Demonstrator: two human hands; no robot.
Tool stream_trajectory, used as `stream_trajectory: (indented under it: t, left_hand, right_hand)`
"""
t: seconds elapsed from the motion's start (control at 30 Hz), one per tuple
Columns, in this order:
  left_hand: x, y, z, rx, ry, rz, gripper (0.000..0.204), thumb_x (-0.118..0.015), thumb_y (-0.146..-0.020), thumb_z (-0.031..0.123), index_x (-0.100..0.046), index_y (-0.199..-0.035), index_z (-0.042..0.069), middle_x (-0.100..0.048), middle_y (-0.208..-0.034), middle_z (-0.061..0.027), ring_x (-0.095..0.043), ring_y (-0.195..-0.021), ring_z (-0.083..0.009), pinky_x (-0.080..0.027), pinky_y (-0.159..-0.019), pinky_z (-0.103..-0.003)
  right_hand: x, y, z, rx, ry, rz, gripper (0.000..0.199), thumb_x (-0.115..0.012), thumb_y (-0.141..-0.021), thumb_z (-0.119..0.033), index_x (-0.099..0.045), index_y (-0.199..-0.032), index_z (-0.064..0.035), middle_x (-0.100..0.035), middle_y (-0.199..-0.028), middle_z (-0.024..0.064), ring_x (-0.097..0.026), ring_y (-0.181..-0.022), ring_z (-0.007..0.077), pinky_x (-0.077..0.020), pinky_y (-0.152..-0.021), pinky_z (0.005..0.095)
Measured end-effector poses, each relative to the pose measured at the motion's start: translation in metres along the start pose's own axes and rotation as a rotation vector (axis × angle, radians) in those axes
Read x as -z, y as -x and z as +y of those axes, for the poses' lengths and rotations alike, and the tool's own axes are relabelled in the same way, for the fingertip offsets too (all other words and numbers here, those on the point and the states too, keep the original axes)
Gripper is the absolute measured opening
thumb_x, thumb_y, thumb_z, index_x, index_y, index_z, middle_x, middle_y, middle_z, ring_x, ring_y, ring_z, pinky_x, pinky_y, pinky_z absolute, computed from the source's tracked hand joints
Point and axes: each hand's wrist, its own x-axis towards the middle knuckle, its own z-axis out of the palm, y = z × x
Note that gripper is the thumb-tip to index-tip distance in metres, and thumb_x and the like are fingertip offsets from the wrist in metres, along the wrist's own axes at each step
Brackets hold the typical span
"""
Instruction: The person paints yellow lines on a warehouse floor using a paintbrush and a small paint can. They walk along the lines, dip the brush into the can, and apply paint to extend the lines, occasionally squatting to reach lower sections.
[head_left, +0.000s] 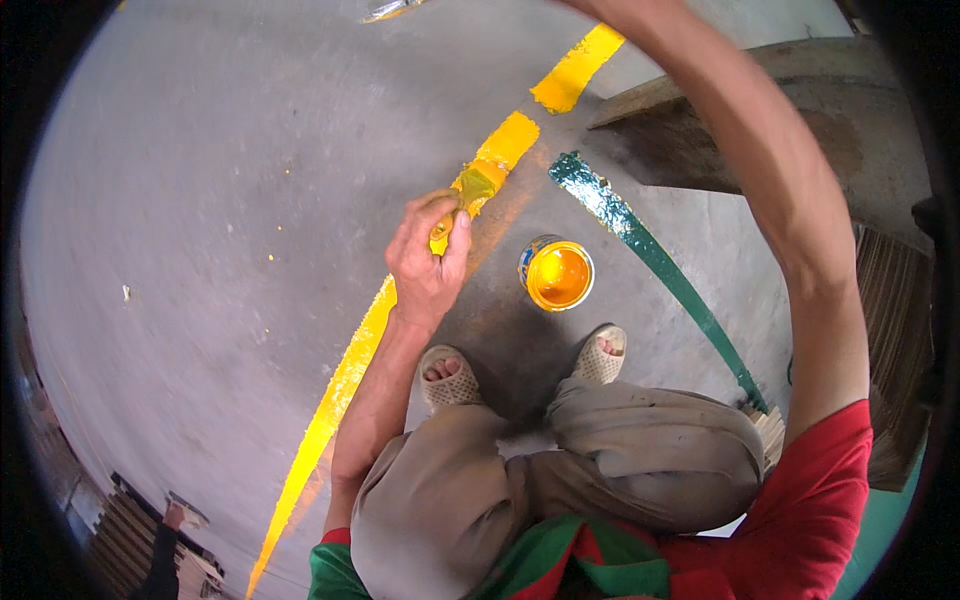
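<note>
Yellow-coated brush (478, 188), tin (527, 258) nr sandals (450, 390), grn stripe (672, 278)

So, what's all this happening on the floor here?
A person's left hand grips a paintbrush, its bristles against a yellow stripe on the concrete-looking floor. An open tin with yellow paint inside stands ahead of their feet, between that stripe and a green one. The right arm stretches forward, its hand out of view.
</note>
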Motion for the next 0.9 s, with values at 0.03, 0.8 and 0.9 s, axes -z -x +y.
stream_trajectory:
  t: [0.03,0.8,0.9]
  left_hand:
    - [-0.001,-0.003,0.0,-0.012,0.002,0.008,0.016,-0.07,-0.092,0.0,-0.068,-0.107,0.0,-0.073,-0.105,-0.0173,-0.072,-0.094,-0.0281,-0.056,-0.083,-0.036]
    - [-0.134,-0.073,-0.033,-0.258,-0.059,-0.132,0.013,-0.073,-0.093,0.007,-0.069,-0.104,0.001,-0.073,-0.1,-0.0146,-0.072,-0.09,-0.0288,-0.057,-0.08,-0.037]
    - [-0.135,-0.069,-0.034,-0.245,-0.095,-0.164,0.013,-0.072,-0.093,0.007,-0.068,-0.103,0.001,-0.072,-0.098,-0.015,-0.072,-0.088,-0.0303,-0.056,-0.079,-0.037]
  right_hand:
    - [0.016,0.033,-0.012,0.109,0.061,0.049,0.07,-0.073,-0.092,-0.026,-0.044,-0.152,-0.0069,-0.031,-0.163,0.0225,-0.036,-0.147,0.0442,-0.035,-0.12,0.0549]
    - [0.057,0.448,-0.347,-0.846,-0.79,-0.452,0.069,-0.081,-0.08,-0.011,-0.05,-0.141,-0.0055,-0.049,-0.149,0.0156,-0.05,-0.134,0.0375,-0.0435,-0.114,0.0472]
    - [0.057,0.448,-0.343,-0.804,-0.797,-0.452,0.071,-0.083,-0.076,-0.008,-0.051,-0.139,-0.0054,-0.051,-0.146,0.0158,-0.053,-0.131,0.0384,-0.0457,-0.111,0.048]
